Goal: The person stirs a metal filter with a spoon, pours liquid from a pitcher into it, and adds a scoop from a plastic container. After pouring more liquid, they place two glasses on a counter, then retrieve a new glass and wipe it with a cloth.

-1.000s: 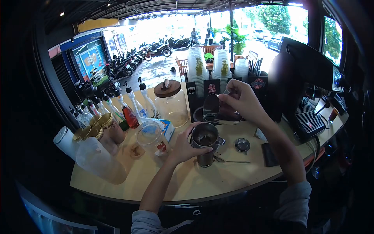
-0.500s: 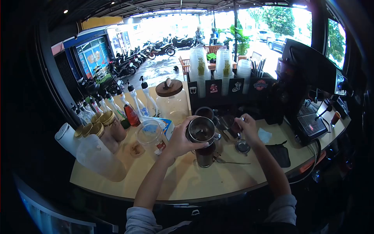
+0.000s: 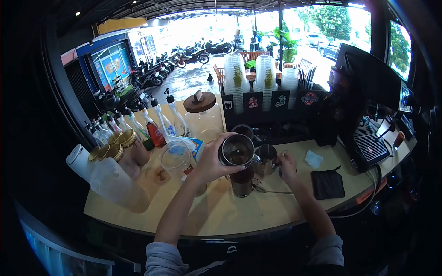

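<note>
My left hand (image 3: pixel 212 161) is wrapped round a metal cup (image 3: pixel 237 149), whose open mouth faces me and shows something dark inside. Directly below that cup stands a tall glass (image 3: pixel 241 186) of dark liquid, partly hidden by it. To the right, my right hand (image 3: pixel 287 166) has its fingers closed on the handle of a small clear jug (image 3: pixel 266 164) with a dark round top, close beside the cup. A long spoon (image 3: pixel 275 191) lies on the counter by the glass. A large clear plastic cup (image 3: pixel 177 161) stands left of my left hand.
A lidded glass jar (image 3: pixel 202 115) stands behind. Syrup pump bottles (image 3: pixel 156 133), tubs (image 3: pixel 131 147) and a translucent container (image 3: pixel 117 181) line the left. Stacked cups (image 3: pixel 264 76) fill a black holder. A black pouch (image 3: pixel 328 184), white tissue (image 3: pixel 314 158) and espresso machine (image 3: pixel 368 138) are right.
My right hand has moved slightly left and down with the jug, bringing it nearer the metal cup. My left hand has stayed almost in place.
</note>
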Motion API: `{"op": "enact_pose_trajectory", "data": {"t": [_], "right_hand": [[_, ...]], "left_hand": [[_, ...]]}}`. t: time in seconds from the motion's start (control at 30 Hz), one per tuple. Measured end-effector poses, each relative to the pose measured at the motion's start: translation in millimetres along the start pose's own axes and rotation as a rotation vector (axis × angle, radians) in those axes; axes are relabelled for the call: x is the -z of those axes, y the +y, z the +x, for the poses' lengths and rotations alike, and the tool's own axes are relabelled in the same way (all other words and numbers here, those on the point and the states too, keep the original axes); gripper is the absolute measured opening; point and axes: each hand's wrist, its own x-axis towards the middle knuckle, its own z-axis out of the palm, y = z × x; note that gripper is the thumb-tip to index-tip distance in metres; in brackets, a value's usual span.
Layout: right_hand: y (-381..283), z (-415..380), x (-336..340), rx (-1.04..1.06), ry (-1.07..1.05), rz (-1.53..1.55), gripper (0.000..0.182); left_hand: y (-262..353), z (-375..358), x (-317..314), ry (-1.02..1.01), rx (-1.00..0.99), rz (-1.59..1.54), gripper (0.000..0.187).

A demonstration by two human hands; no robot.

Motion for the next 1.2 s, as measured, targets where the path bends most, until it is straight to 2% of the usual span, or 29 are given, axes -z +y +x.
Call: {"op": "enact_pose_trajectory", "data": {"t": [0.23,0.3,0.33,0.4,0.43,0.5,0.6,0.7,0.83,0.9,0.93,1.0,1.03,1.13,1.2], "right_hand": [[-16,-15,4,0.01,-0.045,-0.186,0.016],[-25,-24,5,0.499,0.151,-0.826,0.017],[-42,-36,3,0.5,0.154,-0.828,0.017],[-84,-65,-3,0.298,-0.199,-0.868,0.024],[-85,-73,0,0.299,-0.199,-0.87,0.024],[-84,-90,11,0.524,-0.526,-1.168,0.023],[-69,-105,23,0.421,-0.614,-1.297,0.019],[-61,-105,24,0.502,-0.571,-1.478,0.013],[-74,-106,33,0.417,-0.561,-1.468,0.012],[-91,-104,40,0.423,-0.562,-1.268,0.013],[-109,-104,34,0.425,-0.565,-1.269,0.013],[-159,-104,20,0.121,-0.429,-1.057,0.015],[-176,-102,13,0.122,-0.432,-1.058,0.015],[-212,-102,-12,0.234,-0.463,-1.021,0.02],[-226,-105,-36,0.511,-0.478,-1.177,0.029]], "left_hand": [[3,-1,-3,-0.032,0.062,-0.064,0.079],[1,-2,-5,-0.019,0.081,-0.092,0.079],[0,-3,-6,-0.021,0.078,-0.094,0.079],[-2,-6,-7,-0.01,0.088,-0.107,0.08],[-1,-8,-7,-0.008,0.087,-0.108,0.08],[1,-10,-8,-0.012,0.108,-0.121,0.079],[-3,-14,-12,-0.011,0.111,-0.152,0.078],[-2,-16,-13,-0.021,0.125,-0.193,0.077],[-2,-17,-13,-0.02,0.081,-0.171,0.077],[-4,-19,-13,-0.025,0.073,-0.144,0.078],[-4,-19,-12,-0.022,0.074,-0.143,0.078],[-4,-20,-12,-0.006,0.028,-0.057,0.078],[-6,-21,-12,-0.003,0.029,-0.057,0.078],[-8,-21,-15,0.002,0.009,-0.087,0.079],[-7,-20,-15,-0.006,-0.023,-0.008,0.08]]}}
